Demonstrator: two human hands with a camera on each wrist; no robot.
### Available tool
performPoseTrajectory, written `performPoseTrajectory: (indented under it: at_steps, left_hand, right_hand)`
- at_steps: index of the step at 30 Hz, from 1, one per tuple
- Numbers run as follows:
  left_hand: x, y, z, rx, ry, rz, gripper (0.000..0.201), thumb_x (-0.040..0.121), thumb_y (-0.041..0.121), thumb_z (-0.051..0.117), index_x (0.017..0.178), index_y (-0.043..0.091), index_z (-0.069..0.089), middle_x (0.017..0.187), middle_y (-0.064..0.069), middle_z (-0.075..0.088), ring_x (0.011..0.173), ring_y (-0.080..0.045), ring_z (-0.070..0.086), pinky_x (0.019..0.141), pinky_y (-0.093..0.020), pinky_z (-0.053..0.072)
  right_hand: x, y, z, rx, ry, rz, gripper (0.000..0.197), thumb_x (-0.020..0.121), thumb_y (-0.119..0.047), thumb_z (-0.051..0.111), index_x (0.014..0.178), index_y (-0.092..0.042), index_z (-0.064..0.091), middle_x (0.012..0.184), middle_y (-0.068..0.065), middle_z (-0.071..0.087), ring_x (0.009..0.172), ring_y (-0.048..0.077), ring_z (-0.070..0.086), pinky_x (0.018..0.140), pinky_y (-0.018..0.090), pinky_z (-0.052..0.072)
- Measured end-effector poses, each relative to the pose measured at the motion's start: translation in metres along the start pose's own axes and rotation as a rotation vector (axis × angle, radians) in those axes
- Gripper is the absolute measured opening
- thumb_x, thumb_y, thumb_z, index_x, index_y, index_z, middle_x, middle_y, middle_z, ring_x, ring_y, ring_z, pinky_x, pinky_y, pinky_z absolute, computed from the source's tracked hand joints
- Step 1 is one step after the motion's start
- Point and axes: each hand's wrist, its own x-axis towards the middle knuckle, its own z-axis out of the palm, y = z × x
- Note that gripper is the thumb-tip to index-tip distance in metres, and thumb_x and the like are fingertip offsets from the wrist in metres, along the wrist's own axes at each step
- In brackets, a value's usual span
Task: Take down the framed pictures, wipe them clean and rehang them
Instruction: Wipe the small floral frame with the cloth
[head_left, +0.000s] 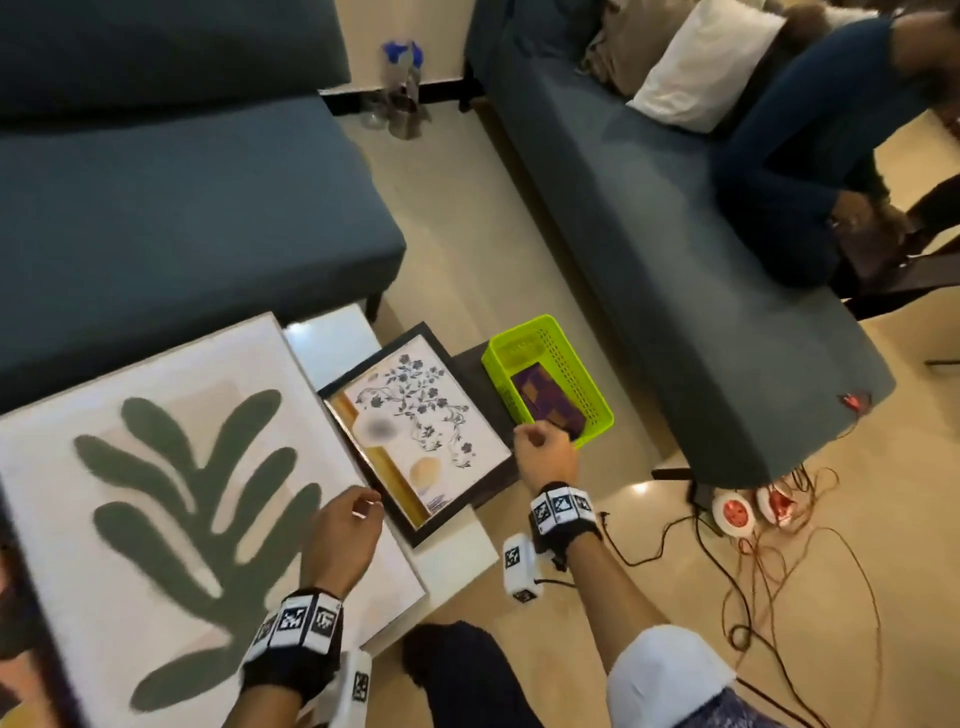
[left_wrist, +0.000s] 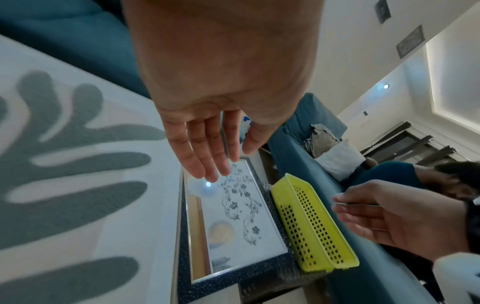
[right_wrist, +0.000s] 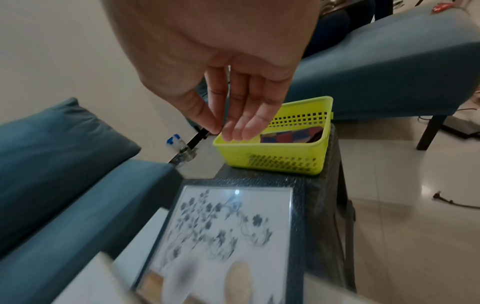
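Note:
A large white picture with a green leaf shape (head_left: 182, 493) (left_wrist: 78, 174) lies flat on the low white table (head_left: 332, 338). Beside it lies a smaller dark-framed floral picture (head_left: 415, 431) (left_wrist: 233, 216) (right_wrist: 228, 226), face up. My left hand (head_left: 348, 525) (left_wrist: 226, 162) hovers over the gap between the two pictures, fingers relaxed, holding nothing. My right hand (head_left: 545, 452) (right_wrist: 228, 131) (left_wrist: 345, 205) hangs with loose fingers above the near corner of a yellow-green basket (head_left: 545, 379) (right_wrist: 272, 160) (left_wrist: 311, 226). A folded purple patterned cloth (head_left: 545, 410) (right_wrist: 291, 136) lies inside the basket.
The basket stands on a dark stool (right_wrist: 327, 195) next to the floral frame. Blue sofas (head_left: 156, 208) (head_left: 675, 312) flank the table; a person (head_left: 805, 156) sits on the right one. Cables and red-white power reels (head_left: 737, 514) litter the floor at right. Bottles (head_left: 400, 88) stand in the corner.

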Motion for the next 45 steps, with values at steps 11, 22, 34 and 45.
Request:
performPoseTrajectory:
  at_steps: [11, 22, 34, 45]
  left_hand:
    - [0.121, -0.042, 0.192, 0.349, -0.037, 0.457, 0.042, 0.088, 0.032, 0.08, 0.123, 0.014, 0.068, 0.125, -0.007, 0.06, 0.117, -0.028, 0.058, 0.093, -0.043, 0.052]
    - [0.124, -0.071, 0.231, 0.503, 0.116, 0.68, 0.042, 0.076, 0.03, 0.088, 0.108, 0.011, 0.069, 0.121, -0.012, 0.061, 0.11, -0.031, 0.06, 0.083, -0.046, 0.057]
    - [0.05, -0.12, 0.227, 0.454, 0.236, 0.77, 0.033, 0.079, 0.02, 0.083, 0.108, 0.01, 0.072, 0.11, -0.01, 0.063, 0.101, -0.032, 0.063, 0.076, -0.043, 0.056]
    - [-0.017, -0.105, 0.193, 0.353, 0.311, 0.566, 0.029, 0.094, 0.032, 0.066, 0.117, 0.014, 0.073, 0.119, -0.004, 0.063, 0.111, -0.027, 0.061, 0.087, -0.036, 0.051]
  right_hand:
    - [0.208, 0.096, 0.029, -0.451, -0.079, -0.126, 0.055, 0.086, -0.029, 0.075, 0.136, -0.018, 0.056, 0.127, 0.012, 0.067, 0.116, 0.033, 0.063, 0.086, 0.031, 0.047]
    - [0.224, 0.097, 0.03, -0.487, 0.07, -0.196, 0.023, 0.077, -0.033, 0.07, 0.09, -0.014, 0.07, 0.09, 0.011, 0.069, 0.088, 0.035, 0.067, 0.07, 0.032, 0.048]
    - [0.089, 0.085, -0.018, -0.069, 0.393, -0.465, 0.021, 0.076, -0.032, 0.063, 0.093, -0.019, 0.061, 0.099, 0.014, 0.07, 0.097, 0.04, 0.063, 0.078, 0.038, 0.047]
    - [0.003, 0.141, 0.044, 0.654, -0.195, -0.144, 0.011, 0.067, -0.008, 0.078, 0.076, -0.01, 0.073, 0.063, 0.002, 0.072, 0.068, 0.026, 0.072, 0.061, 0.035, 0.059]
